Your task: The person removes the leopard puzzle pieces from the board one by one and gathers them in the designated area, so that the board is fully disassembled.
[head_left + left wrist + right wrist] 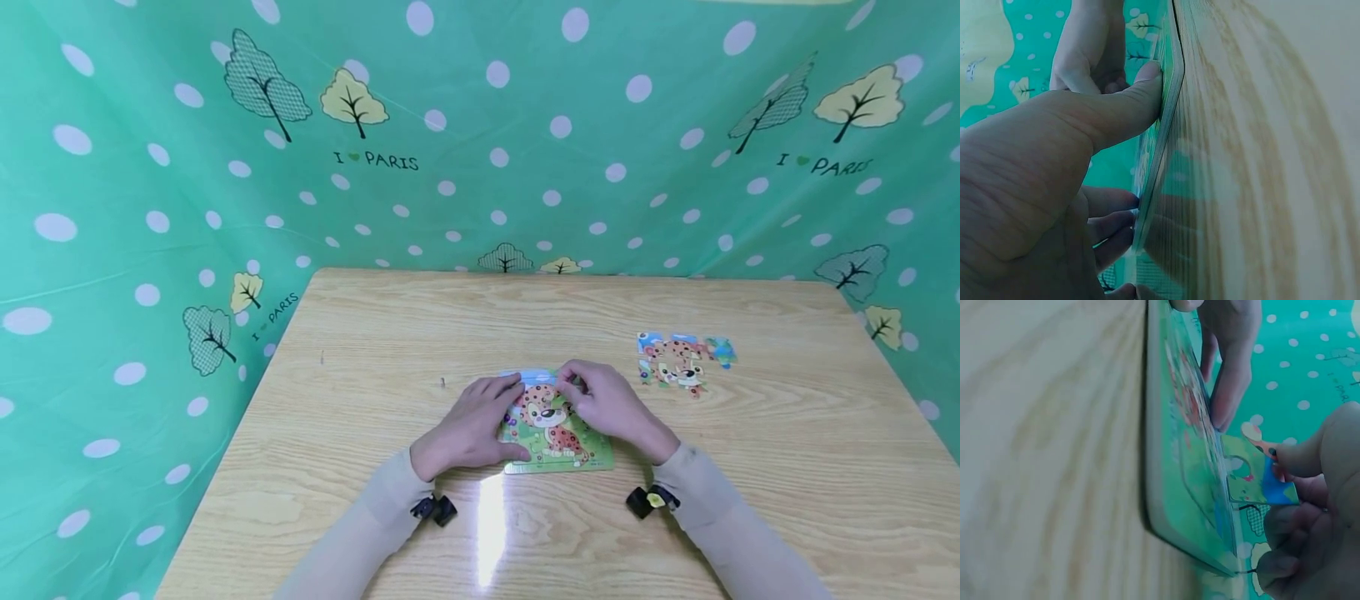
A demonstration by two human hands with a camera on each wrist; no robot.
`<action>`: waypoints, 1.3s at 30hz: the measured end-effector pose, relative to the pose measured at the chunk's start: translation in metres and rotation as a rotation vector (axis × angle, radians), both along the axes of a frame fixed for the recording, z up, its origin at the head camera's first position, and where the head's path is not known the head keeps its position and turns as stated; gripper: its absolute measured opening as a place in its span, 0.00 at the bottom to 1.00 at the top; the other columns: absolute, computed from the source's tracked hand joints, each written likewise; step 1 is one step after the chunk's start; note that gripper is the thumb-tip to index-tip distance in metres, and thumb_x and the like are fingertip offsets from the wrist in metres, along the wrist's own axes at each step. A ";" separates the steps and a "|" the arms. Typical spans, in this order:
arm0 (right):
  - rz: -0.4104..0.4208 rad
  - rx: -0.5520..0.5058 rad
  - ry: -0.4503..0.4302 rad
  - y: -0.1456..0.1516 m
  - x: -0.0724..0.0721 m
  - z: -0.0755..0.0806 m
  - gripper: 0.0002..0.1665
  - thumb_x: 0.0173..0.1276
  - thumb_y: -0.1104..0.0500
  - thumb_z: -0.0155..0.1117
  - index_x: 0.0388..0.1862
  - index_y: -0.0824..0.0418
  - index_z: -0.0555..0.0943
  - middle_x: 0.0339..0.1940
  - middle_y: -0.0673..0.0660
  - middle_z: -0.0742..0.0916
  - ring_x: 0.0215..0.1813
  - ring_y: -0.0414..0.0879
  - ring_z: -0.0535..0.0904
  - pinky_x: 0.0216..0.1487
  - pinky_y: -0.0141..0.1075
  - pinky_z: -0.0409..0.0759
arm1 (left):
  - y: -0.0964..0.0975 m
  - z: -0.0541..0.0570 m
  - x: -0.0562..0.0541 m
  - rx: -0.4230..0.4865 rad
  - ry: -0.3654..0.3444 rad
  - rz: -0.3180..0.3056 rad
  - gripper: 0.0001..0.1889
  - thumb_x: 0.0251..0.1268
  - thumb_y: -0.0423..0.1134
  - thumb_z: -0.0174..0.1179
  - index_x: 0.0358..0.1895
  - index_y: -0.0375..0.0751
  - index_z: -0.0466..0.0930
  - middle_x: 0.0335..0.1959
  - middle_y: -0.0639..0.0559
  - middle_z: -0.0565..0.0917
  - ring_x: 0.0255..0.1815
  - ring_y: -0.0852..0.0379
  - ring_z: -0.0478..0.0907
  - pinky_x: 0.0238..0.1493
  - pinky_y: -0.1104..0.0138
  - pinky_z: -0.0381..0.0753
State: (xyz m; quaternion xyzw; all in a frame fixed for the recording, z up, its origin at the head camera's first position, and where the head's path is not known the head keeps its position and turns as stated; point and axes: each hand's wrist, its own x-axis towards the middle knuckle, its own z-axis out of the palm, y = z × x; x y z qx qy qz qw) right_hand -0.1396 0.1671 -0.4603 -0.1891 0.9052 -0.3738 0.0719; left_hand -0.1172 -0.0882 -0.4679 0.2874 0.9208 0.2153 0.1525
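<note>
A jigsaw puzzle board with a spotted leopard picture and green border lies flat on the table in front of me. My left hand rests along its left side, fingers spread toward the top edge. In the left wrist view its thumb presses on the board's face near the edge. Above the board's upper right part is my right hand. Its thumb and fingers pinch a green and blue puzzle piece, which stands tilted up from the board's surface in the right wrist view.
Several joined and loose puzzle pieces lie on the wooden table to the right, beyond my right hand. A green dotted cloth hangs behind the table and at its left. A bright glare strip falls in front of the board.
</note>
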 end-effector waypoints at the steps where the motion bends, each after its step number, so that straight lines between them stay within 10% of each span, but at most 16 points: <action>1: -0.017 -0.009 -0.003 0.001 -0.001 0.000 0.09 0.83 0.57 0.59 0.41 0.55 0.84 0.27 0.49 0.81 0.26 0.42 0.71 0.27 0.34 0.71 | 0.000 0.000 0.000 0.002 -0.002 0.000 0.55 0.62 0.64 0.73 0.85 0.39 0.59 0.88 0.46 0.57 0.87 0.42 0.55 0.89 0.47 0.52; 39: -0.159 -0.003 -0.056 0.082 -0.006 0.018 0.17 0.84 0.53 0.59 0.57 0.60 0.88 0.39 0.58 0.89 0.32 0.45 0.75 0.31 0.33 0.73 | 0.000 0.000 0.000 -0.022 0.001 -0.008 0.55 0.63 0.65 0.72 0.85 0.40 0.58 0.89 0.46 0.56 0.87 0.43 0.55 0.89 0.48 0.52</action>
